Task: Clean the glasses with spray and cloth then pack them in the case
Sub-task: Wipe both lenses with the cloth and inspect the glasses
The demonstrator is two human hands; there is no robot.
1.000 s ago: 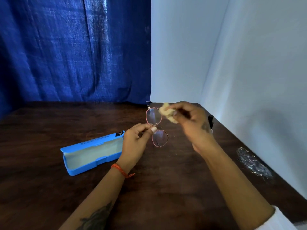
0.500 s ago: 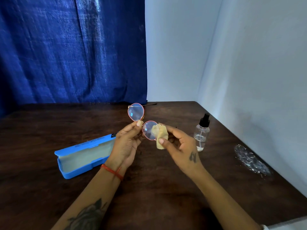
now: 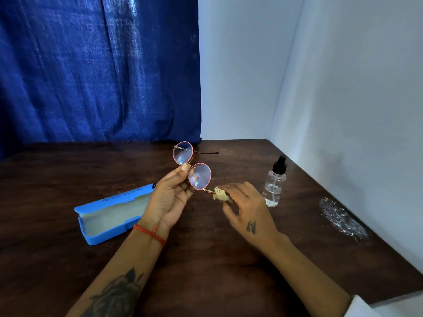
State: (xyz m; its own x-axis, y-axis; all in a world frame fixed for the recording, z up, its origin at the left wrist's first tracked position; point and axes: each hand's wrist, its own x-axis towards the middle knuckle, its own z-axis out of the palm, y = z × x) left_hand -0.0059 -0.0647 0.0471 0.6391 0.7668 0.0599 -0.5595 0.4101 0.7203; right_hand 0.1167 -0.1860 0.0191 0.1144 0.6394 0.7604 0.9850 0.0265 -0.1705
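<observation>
My left hand (image 3: 170,197) pinches the round, pink-rimmed glasses (image 3: 199,176) at the bridge and holds them up above the table, one lens over the other. One temple arm sticks out to the right behind the upper lens. My right hand (image 3: 246,207) holds a small crumpled yellow cloth (image 3: 220,194) at the lower lens's outer edge, around the hinge and temple there. The open blue case (image 3: 107,216) lies on the table to the left, its pale lining showing. The clear spray bottle (image 3: 274,183) with a black nozzle stands upright just right of my right hand.
The dark wooden table (image 3: 206,259) meets a white wall on the right and a blue curtain at the back. A crumpled clear plastic wrapper (image 3: 342,218) lies near the right edge by the wall.
The cloth in my right hand has slid off the lower lens face down to its outer edge. My left hand has kept the glasses raised, tilting them slightly.
</observation>
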